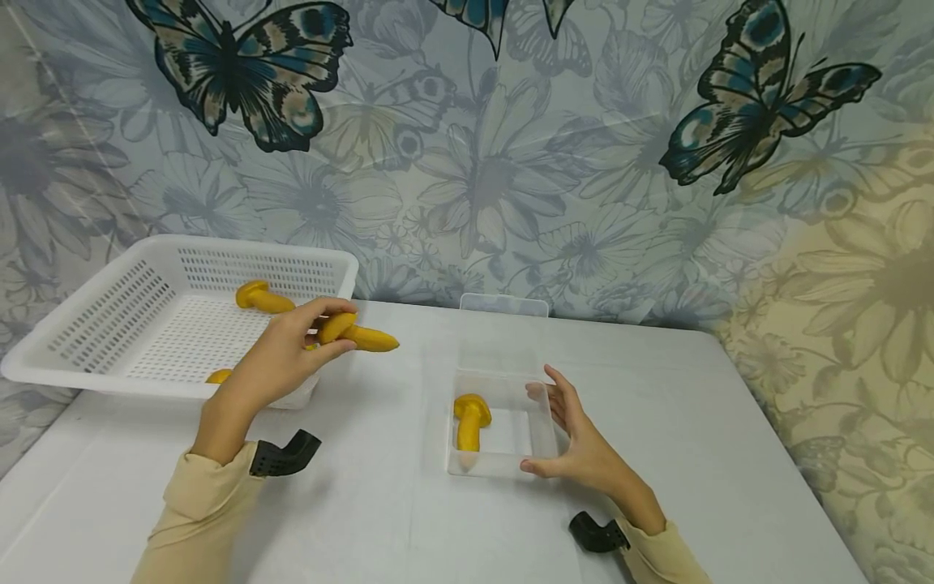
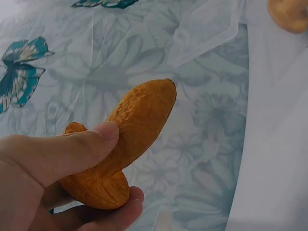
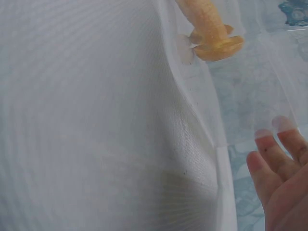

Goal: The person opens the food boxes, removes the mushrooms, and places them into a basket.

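My left hand (image 1: 295, 345) pinches a yellow mushroom-shaped piece (image 1: 370, 338) just off the right end of the white basket. In the left wrist view, the thumb lies over the bumpy stem of this yellow mushroom-shaped piece (image 2: 144, 115), with fingers below the cap. My right hand (image 1: 584, 444) steadies a clear plastic box (image 1: 503, 465) by its right end, thumb at the front corner and fingers over the side wall. Inside the box, at its left, lies another yellow mushroom-shaped piece (image 1: 470, 423). The right wrist view shows the fingertips (image 3: 262, 137) against the clear plastic.
A white slotted basket (image 1: 95, 377) stands at the back left with more yellow pieces (image 1: 266, 300) in it. The box's clear lid (image 1: 503, 305) stands raised at the back. Behind the white table (image 1: 365, 503) hangs a butterfly-patterned wall covering (image 1: 496, 178).
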Demonstrator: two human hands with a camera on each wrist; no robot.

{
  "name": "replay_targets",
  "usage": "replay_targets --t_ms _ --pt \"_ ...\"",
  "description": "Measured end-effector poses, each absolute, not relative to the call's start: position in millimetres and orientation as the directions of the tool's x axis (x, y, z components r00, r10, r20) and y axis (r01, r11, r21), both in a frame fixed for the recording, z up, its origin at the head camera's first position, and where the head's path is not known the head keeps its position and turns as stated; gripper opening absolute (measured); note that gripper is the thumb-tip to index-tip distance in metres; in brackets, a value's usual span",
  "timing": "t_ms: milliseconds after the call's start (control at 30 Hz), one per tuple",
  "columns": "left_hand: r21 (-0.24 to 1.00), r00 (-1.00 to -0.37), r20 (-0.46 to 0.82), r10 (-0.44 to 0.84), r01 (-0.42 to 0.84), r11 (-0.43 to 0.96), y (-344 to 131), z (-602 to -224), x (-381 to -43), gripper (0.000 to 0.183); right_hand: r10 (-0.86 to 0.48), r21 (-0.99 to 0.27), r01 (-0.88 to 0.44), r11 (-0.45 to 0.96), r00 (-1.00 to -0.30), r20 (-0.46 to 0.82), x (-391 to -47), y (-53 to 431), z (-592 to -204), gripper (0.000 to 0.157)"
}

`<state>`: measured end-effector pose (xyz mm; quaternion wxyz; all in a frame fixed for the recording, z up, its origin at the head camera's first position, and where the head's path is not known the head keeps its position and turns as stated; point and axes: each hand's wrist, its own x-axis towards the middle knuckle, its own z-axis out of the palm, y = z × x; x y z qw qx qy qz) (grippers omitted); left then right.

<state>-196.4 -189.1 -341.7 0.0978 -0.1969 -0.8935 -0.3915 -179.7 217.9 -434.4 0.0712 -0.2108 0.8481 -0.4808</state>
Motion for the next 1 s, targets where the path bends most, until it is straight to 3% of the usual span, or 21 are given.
replay_targets --t_ms 600,1000 --pt "0.700 -0.973 0.198 0.118 0.225 0.677 -234.1 -344.4 -197.5 0.051 -0.430 -0.851 -0.284 0.441 -0.899 0.077 -178.7 218.0 -433.2 0.126" --pt "0.667 -0.971 0.236 0.043 0.194 0.720 -252.8 -352.0 -201.1 0.049 -0.434 -0.854 -0.279 0.439 -0.898 0.070 -178.6 218.6 -432.4 0.126"
